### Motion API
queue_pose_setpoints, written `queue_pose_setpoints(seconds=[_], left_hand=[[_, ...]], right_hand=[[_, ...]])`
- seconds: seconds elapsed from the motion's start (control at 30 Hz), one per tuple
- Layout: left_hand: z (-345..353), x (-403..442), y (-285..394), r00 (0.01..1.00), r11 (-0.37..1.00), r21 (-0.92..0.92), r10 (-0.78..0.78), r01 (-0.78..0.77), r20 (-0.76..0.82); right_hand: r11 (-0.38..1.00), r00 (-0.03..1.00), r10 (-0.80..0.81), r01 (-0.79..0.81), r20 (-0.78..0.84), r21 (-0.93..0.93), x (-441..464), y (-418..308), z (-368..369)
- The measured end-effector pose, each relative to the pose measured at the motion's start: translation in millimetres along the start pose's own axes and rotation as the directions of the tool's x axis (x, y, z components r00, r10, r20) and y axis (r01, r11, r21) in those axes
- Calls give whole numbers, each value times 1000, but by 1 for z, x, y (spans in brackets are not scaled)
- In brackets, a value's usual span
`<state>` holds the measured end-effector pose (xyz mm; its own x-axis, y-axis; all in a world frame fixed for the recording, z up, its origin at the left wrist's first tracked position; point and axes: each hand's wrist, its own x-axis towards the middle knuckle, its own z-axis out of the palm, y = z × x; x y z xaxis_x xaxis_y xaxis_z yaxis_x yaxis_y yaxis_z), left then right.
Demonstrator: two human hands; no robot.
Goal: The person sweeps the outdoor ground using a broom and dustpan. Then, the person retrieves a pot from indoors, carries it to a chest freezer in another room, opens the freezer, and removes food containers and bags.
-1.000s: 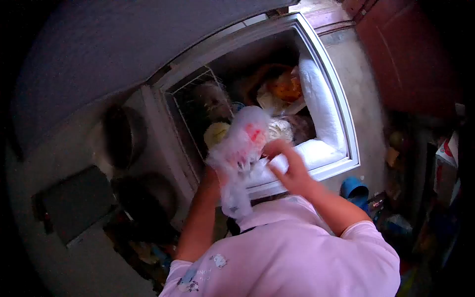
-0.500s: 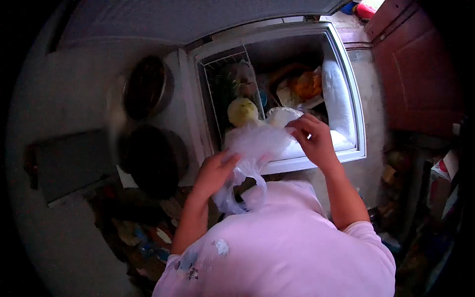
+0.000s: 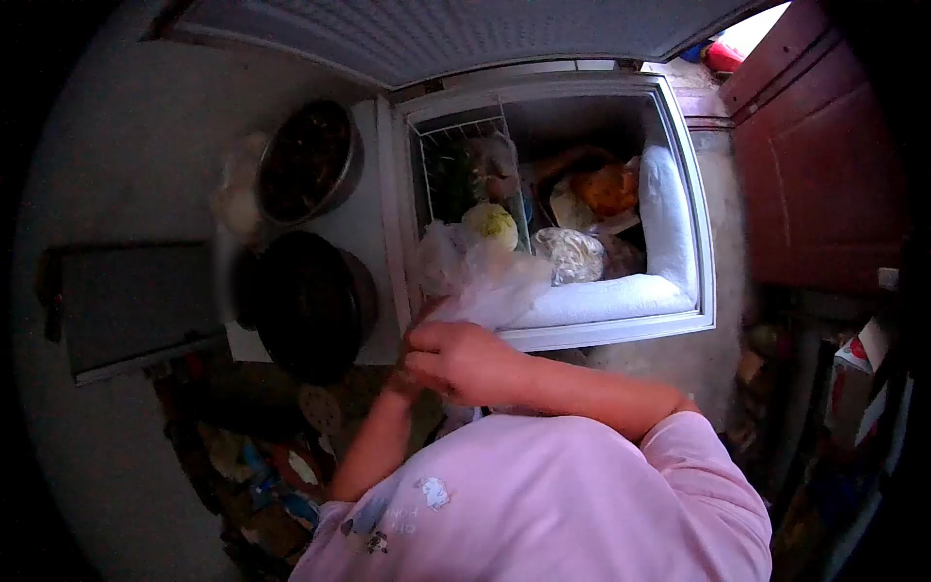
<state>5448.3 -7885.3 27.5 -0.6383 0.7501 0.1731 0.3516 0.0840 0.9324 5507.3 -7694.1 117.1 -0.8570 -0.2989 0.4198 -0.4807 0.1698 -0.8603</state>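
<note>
A thin clear plastic bag (image 3: 490,291) spreads over the front left edge of an open chest freezer (image 3: 621,338). My right hand (image 3: 456,361) is closed in front of the freezer, crossed over to my left wrist, at the lower end of the bag. Beneath and behind it, my left hand (image 3: 419,335) is mostly hidden, and its fingers cannot be made out. Just beyond the bag, a pale green round vegetable (image 3: 491,225) sits in a white wire basket (image 3: 464,124). To its right lies a bagged whitish item (image 3: 570,256).
Orange food (image 3: 606,189) lies deeper in the freezer, beside thick white frost (image 3: 669,228). The raised lid (image 3: 436,39) is behind. Two dark round pots (image 3: 308,160) stand at the left. A reddish door (image 3: 824,155) is at the right; clutter lies on the floor.
My right hand has moved left and down from the bag's right side to my left wrist. The bag has shifted left and spread, uncovering the bagged whitish item.
</note>
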Motion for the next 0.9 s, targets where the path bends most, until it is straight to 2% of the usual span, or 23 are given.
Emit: queue_pose_setpoints(seconds=[0.07, 0.13, 0.17, 0.23, 0.27, 0.33, 0.37, 0.4, 0.43, 0.47, 0.5, 0.53, 0.57, 0.6, 0.67, 0.7, 0.77, 0.8, 0.83, 0.87, 0.9], left_hand=[[-6, 11, 1, 980, 990, -30, -139, 136, -141], [-7, 28, 5, 920, 959, -83, -283, 270, -271], [-3, 67, 48, 792, 838, 46, -493, 543, -360], [-5, 117, 75, 656, 574, 336, -555, 747, -511], [-17, 126, 63, 712, 492, 514, -467, 702, -525], [-31, 149, 43, 737, 573, 491, -351, 656, -577], [-34, 159, 41, 745, 576, 495, -360, 651, -561], [-36, 171, 41, 788, 692, 432, -335, 578, -517], [-46, 173, 19, 870, 652, 588, -261, 479, -419], [-57, 176, -3, 934, 589, 727, -179, 353, -309], [-67, 179, -24, 976, 512, 832, -95, 215, -194], [-66, 187, -37, 935, 466, 830, -309, 307, -173], [-64, 190, -62, 896, 435, 829, -414, 351, -161], [-63, 192, -87, 845, 397, 832, -514, 387, -147], [-56, 179, -162, 765, 312, 832, -615, 459, -191], [-48, 181, -162, 762, 314, 833, -621, 457, -184], [-25, 181, -137, 891, 546, 728, -406, 415, -203], [-18, 184, -119, 888, 543, 727, -413, 420, -203], [-12, 190, -98, 916, 564, 738, -352, 372, -193], [-8, 194, -80, 941, 581, 747, -285, 321, -183], [-9, 195, -68, 940, 580, 747, -283, 325, -189]], right_hand=[[999, 998, -35, 33, -51, -39, 1, 3, -3], [1000, 931, 1, 3, -366, 13, -4, 8, -26], [1000, 929, 14, -9, -370, 16, -14, 15, -35], [960, 908, 281, -263, -312, 101, -42, 37, -51], [956, 900, 294, -276, -320, 101, -58, 49, -54], [836, 796, 545, -494, -262, 239, -90, 79, -60], [828, 784, 558, -505, -273, 244, -103, 90, -63], [766, 713, 642, -577, -282, 285, -116, 102, -66], [700, 640, 713, -637, -285, 322, -127, 112, -67], [693, 630, 721, -641, -288, 330, -137, 123, -70], [647, 579, 761, -709, -293, 279, -144, 135, -74], [597, 528, 795, -770, -299, 226, -149, 145, -78], [590, 521, 800, -773, -298, 234, -153, 154, -83], [580, 520, 798, -800, -306, 153, -155, 165, -89], [553, 530, 792, -833, -303, -13, -163, 191, -100], [546, 523, 797, -837, -302, -8, -166, 207, -105], [470, 454, 707, -874, -543, -119, -171, 244, -114], [462, 349, 681, -887, -644, 8, -179, 274, -116], [461, 231, 649, -877, -725, 133, -187, 306, -119], [407, 13, 720, -818, -694, 407, -191, 331, -128], [336, -188, 776, -685, -602, 646, -195, 355, -139]])
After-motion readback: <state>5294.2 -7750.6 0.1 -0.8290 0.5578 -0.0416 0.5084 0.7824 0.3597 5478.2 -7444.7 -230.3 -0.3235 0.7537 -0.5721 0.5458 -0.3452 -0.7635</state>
